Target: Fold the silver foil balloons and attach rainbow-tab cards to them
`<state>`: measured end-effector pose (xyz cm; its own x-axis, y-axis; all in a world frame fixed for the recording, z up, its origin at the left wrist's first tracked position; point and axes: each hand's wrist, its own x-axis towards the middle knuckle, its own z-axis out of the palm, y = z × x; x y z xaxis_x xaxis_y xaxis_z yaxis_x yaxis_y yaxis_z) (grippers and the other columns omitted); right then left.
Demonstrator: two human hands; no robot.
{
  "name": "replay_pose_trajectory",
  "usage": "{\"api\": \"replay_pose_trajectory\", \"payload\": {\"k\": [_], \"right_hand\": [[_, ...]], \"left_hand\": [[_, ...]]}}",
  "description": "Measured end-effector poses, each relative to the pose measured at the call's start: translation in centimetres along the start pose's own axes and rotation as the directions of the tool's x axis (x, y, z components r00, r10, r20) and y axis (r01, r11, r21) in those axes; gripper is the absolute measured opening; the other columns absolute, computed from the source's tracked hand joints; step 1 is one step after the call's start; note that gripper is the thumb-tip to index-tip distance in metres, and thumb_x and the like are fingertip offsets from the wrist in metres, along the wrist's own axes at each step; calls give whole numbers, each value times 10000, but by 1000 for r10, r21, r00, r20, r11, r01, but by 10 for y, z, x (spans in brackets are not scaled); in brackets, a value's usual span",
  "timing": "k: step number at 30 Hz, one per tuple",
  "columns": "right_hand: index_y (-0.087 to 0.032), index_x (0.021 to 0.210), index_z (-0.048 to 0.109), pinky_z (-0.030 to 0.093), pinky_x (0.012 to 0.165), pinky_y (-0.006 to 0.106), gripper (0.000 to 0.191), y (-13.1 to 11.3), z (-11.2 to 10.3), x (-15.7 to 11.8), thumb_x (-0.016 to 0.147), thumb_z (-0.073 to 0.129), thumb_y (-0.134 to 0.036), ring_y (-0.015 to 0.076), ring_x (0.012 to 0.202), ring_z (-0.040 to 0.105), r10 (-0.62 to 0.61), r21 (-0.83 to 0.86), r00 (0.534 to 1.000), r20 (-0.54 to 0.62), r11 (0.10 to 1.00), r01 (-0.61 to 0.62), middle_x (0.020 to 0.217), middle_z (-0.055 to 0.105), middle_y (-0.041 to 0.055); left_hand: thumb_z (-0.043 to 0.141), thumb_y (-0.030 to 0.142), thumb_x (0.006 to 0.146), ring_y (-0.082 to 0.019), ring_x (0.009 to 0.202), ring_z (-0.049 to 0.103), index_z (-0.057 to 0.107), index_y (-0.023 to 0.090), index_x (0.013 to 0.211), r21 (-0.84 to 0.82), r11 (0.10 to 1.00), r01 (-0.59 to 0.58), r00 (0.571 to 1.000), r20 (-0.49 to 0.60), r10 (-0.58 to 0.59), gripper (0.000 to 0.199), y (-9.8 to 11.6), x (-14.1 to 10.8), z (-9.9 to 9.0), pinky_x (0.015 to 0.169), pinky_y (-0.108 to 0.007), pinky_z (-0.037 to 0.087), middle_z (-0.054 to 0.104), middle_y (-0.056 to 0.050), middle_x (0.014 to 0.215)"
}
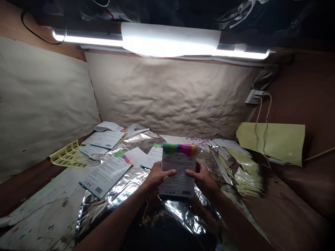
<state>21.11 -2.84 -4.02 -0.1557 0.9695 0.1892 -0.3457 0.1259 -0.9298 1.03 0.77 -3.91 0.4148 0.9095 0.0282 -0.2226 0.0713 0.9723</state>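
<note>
Between both hands I hold a flat white retail package [178, 181] upright, its printed back towards me. It has a rainbow-coloured top band with a hang hole, lines of small text and a barcode at the lower right. My left hand [158, 176] grips its left edge, thumb lying across the face. On the right edge, my right hand [202, 176] grips in the same way; the fingers behind the package are hidden. A similar package [108, 174] lies flat to the left, and another [153, 157] lies partly behind my left hand.
More packages [104, 138] are piled at the back left beside a yellow barcode label sheet [69, 155]. Shiny silver film [117, 198] covers the middle of the table. Yellow sheets [246, 170] lie at right, below a wall socket [255, 97] with hanging cables. A tube light [91, 40] runs overhead.
</note>
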Motion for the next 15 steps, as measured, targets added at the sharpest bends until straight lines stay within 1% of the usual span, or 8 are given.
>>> {"api": "replay_pose_trajectory", "payload": {"k": [5,9,13,15], "right_hand": [[-223,1161,640,568,827,398,509,3,2,2,701,845,-299,297,1029,681,-24,5,998,-65,1000,25,1120,735,82],[-214,1153,647,571,815,390,474,3,1,3,725,829,-305,293,1023,679,-38,19,995,-97,999,40,1136,729,87],[-205,1158,647,570,816,396,465,10,1,2,736,824,-289,288,998,685,-25,-5,993,-112,1000,24,1136,725,94],[-204,1154,649,566,830,399,470,13,2,2,728,831,-288,285,993,687,-16,-7,991,-134,1000,15,1135,725,95]], "left_hand": [[890,363,612,-322,902,700,717,71,983,-30,999,-22,998,52,23,503,4,-2,3,799,-402,552,747,-162,958],[897,360,600,-326,930,696,713,74,1003,-81,997,-10,997,69,16,528,3,-2,6,810,-391,551,744,-162,980],[895,364,606,-311,899,704,712,70,1009,-96,995,7,1000,26,-5,531,-2,-1,6,804,-384,555,745,-163,977],[895,364,608,-310,891,706,713,68,1002,-94,996,-5,1000,6,5,525,-4,0,6,804,-388,556,745,-165,973]]}}
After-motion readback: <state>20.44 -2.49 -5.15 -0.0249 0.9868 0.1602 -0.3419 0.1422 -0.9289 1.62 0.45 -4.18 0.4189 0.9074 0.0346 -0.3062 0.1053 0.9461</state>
